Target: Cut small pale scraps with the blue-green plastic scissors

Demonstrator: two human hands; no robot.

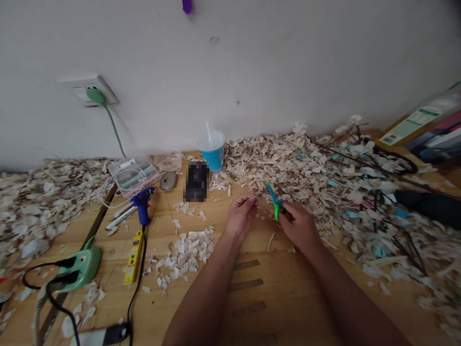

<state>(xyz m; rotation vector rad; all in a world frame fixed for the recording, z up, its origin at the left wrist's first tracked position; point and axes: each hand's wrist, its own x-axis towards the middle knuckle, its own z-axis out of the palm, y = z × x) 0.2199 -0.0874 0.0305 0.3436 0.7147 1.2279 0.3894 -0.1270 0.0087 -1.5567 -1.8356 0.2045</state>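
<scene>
Over the middle of the wooden table [284,307], my left hand [244,214] is closed with thumb and fingertips pinched together. Whatever lies between those fingertips is too small to make out. To its right, my right hand [298,223] is wrapped round a pair of scissors [276,202] with blue and green parts, pointing up and away from me. Just below the hands lies a thin pale strip [271,241]. Left of my left forearm is a small pile of whitish petal-like pieces [190,252].
Heaps of pale dried scraps [273,158] cover the back and right. A blue cup [213,151] with a straw stands by the wall. Leftward are a blue glue gun [143,206], a yellow box [133,258], a clear plastic case [135,174] and a green power strip [81,269] with cords.
</scene>
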